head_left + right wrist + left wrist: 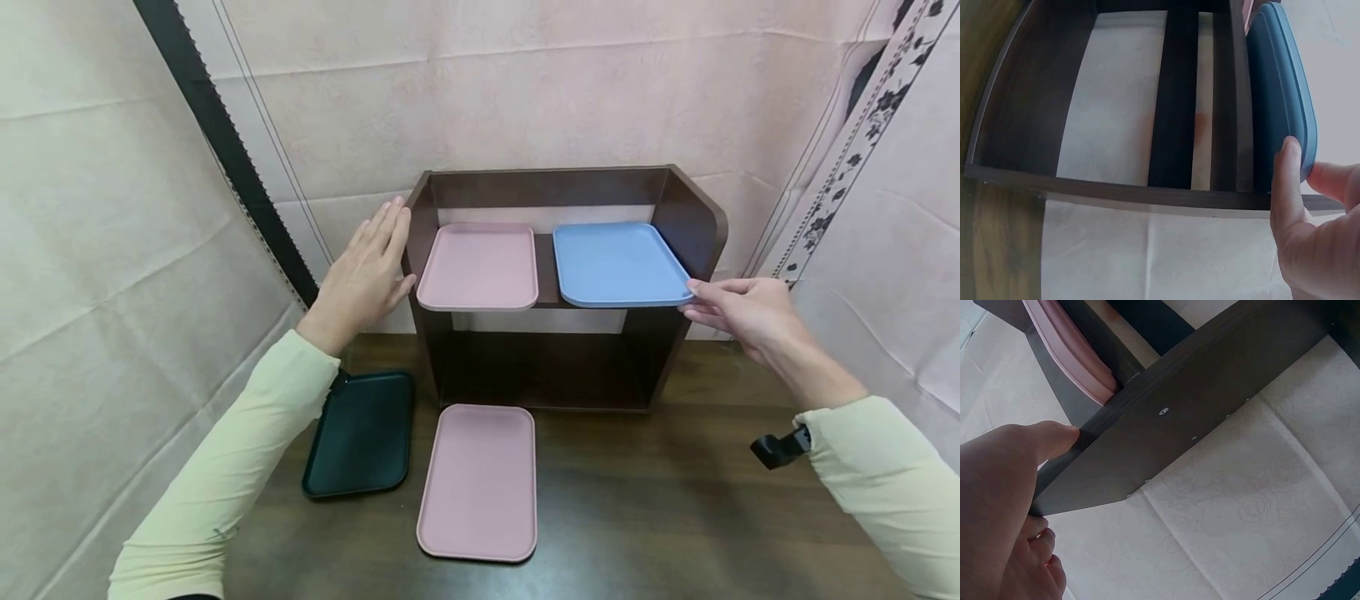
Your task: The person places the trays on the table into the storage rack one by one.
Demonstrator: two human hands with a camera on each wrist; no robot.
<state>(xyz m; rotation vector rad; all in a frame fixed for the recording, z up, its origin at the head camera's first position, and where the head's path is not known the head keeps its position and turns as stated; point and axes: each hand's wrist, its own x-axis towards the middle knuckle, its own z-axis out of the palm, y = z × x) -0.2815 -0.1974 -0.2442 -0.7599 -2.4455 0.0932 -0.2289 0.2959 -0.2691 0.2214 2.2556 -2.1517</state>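
A small dark brown two-tier shelf (543,371) stands against the cloth backdrop. On its upper board lie a pink tray (480,267) at left and a blue tray (621,264) at right, both jutting past the front edge. My right hand (757,317) pinches the blue tray's front right corner, the thumb on top and fingers beneath; the right wrist view shows this grip on the blue rim (1297,94). With fingers straight, my left hand (365,271) rests against the shelf's left side panel (1166,425), its thumb touching the front edge in the left wrist view.
A second pink tray (477,483) lies on the brown wooden table (637,517) in front of the shelf. To its left is a dark green tray (363,433), partly behind my left forearm. Pale cloth walls (135,250) enclose the sides and back.
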